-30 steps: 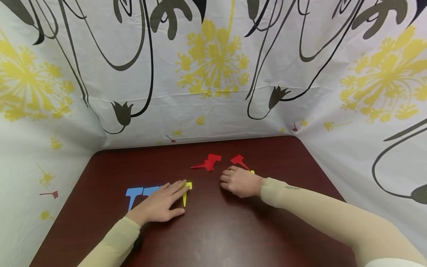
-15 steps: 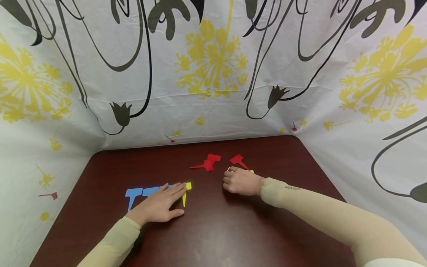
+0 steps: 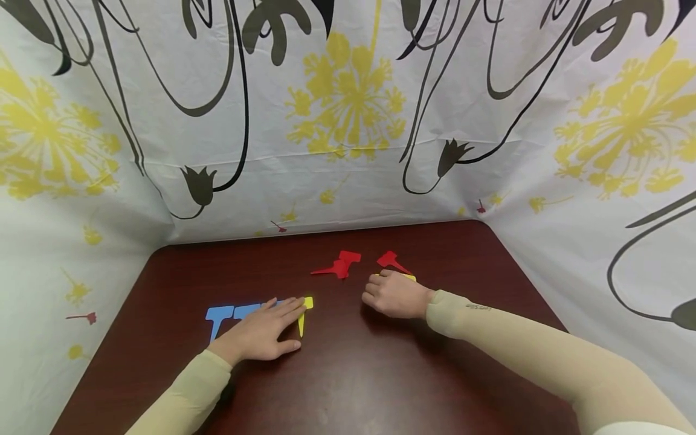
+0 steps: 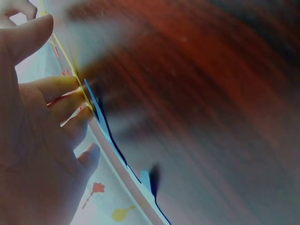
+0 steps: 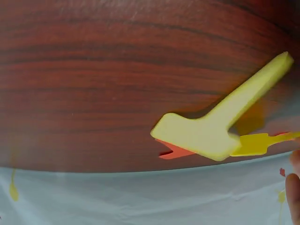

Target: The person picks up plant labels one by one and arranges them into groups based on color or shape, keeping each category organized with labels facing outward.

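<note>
A white cloth printed with yellow and dark plant shapes walls in the dark red-brown wooden desk behind and at both sides. Two overlapping flat red T-shaped tags lie toward the back, and a single flat red T-shaped tag lies just beyond the right hand. That hand blocks the head view of the flat yellow T-shaped tags beside it; in the right wrist view, they overlap above a bit of red. Its fingers bend downward, but whether they hold a tag I cannot tell. The left hand lies flat, fingers straight, partly covering a row of flat blue T-shaped tags and a lone yellow tag at the row's end. Compared with half a second ago, slightly more yellow shows past the right hand; the left hand, blue row and red tags keep their places.
</note>
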{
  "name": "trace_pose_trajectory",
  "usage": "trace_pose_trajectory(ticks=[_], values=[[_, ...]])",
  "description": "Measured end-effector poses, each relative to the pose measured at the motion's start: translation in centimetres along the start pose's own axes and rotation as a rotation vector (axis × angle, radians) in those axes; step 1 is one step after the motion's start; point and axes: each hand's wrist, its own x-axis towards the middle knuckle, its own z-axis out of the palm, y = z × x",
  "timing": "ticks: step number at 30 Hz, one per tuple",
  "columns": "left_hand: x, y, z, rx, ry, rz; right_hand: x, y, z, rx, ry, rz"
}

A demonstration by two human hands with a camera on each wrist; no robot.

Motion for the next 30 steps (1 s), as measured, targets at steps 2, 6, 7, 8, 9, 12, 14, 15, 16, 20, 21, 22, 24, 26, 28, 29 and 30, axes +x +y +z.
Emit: trace_pose_trajectory(ticks=[2, 6, 7, 8, 9, 12, 14, 15, 16, 20, 21, 22, 24, 26, 28, 29, 30], values=[[0.0, 0.0, 0.0, -0.004, 0.001, -0.001, 0.1, 0.2, -0.3, 0.026, 0.058, 0.034], [0.1, -0.1, 0.0, -0.009, -0.001, -0.001, 0.3, 0.7, -0.9, 0.056, 0.149, 0.088], [0.1, -0.1, 0.1, -0.01, -0.001, 0.001, 0.3, 0.8, -1.0, 0.06, 0.168, 0.098], [0.1, -0.1, 0.1, -0.009, -0.002, 0.003, 0.4, 0.9, -1.1, 0.064, 0.187, 0.103], [0.1, -0.2, 0.2, -0.007, -0.002, 0.004, 0.5, 0.9, -1.1, 0.067, 0.204, 0.107], [0.1, -0.2, 0.2, -0.009, -0.003, 0.007, 0.9, 0.8, -1.3, 0.076, 0.271, 0.109], [0.0, -0.2, 0.1, -0.008, -0.003, 0.005, 1.2, 0.8, -1.6, 0.084, 0.308, 0.105], [0.0, -0.2, 0.1, -0.007, -0.005, 0.003, 1.5, 0.7, -1.7, 0.082, 0.323, 0.102], [0.0, -0.1, 0.0, -0.008, -0.005, 0.002, 1.7, 0.7, -1.8, 0.08, 0.334, 0.098], [0.0, 0.0, -0.4, -0.01, -0.01, -0.006, 2.6, 0.4, -2.2, 0.076, 0.347, 0.08], [0.0, 0.1, -0.4, -0.012, -0.012, -0.008, 2.8, 0.2, -2.3, 0.073, 0.346, 0.076], [0.0, 0.1, -0.5, -0.016, -0.014, -0.01, 3.1, 0.1, -2.3, 0.075, 0.349, 0.072], [0.0, 0.1, -0.5, -0.02, -0.021, -0.015, 3.7, -0.4, -2.4, 0.085, 0.35, 0.066], [0.0, 0.1, -0.5, -0.025, -0.023, -0.017, 4.2, -0.9, -2.3, 0.086, 0.346, 0.055], [0.0, 0.1, -0.5, -0.026, -0.023, -0.018, 4.8, -1.5, -2.1, 0.094, 0.335, 0.042], [0.0, 0.1, -0.5, -0.026, -0.021, -0.015, 5.0, -1.7, -1.9, 0.094, 0.329, 0.036], [0.1, 0.1, -0.5, -0.027, -0.017, -0.011, 5.2, -2.0, -1.8, 0.096, 0.32, 0.03]])
